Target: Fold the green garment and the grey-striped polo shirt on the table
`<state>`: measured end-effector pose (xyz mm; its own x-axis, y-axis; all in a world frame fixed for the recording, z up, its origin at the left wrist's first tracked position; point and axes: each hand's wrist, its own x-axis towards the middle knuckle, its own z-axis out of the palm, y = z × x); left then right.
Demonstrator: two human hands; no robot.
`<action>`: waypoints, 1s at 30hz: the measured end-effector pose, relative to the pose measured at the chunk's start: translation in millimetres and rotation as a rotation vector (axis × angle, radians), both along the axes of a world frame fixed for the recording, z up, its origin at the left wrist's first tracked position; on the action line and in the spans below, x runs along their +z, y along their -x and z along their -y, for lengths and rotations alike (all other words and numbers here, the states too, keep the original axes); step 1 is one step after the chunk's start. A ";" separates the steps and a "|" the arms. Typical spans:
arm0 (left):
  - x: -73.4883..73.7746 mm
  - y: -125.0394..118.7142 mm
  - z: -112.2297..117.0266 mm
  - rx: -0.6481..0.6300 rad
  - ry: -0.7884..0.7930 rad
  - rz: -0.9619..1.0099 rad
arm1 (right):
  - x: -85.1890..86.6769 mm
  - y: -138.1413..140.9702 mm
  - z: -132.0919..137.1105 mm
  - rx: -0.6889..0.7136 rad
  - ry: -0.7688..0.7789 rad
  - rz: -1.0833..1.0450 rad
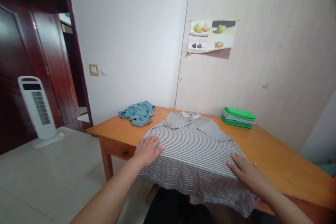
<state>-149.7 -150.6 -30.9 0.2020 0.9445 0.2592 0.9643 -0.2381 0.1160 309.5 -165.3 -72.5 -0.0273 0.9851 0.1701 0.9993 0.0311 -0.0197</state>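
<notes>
- Left hand (147,151): fingers spread, flat on grey-and-white striped fabric polo shirt (183,147), lower centre of frame.
- Right hand (246,170): fingers extended, palm down at shirt's edge, lower right.
- Collar (185,114): too small to read any label.

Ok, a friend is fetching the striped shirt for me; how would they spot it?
Find the wooden table against the wall. The striped shirt lies across its near edge, collar toward the wall, hem hanging down. It is spread out, unlike the crumpled blue heap to its left and the folded green-and-grey stack to its right.
</notes>
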 end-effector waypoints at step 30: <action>-42.8 21.0 24.2 0.016 -0.661 0.402 | -8.8 -1.2 66.3 -0.016 -0.558 -0.589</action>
<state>-170.7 -174.8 -73.7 -0.0391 0.5697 0.8209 0.8820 -0.3665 0.2963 310.8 -231.6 -81.3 0.2333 0.7506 0.6182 0.8301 0.1773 -0.5286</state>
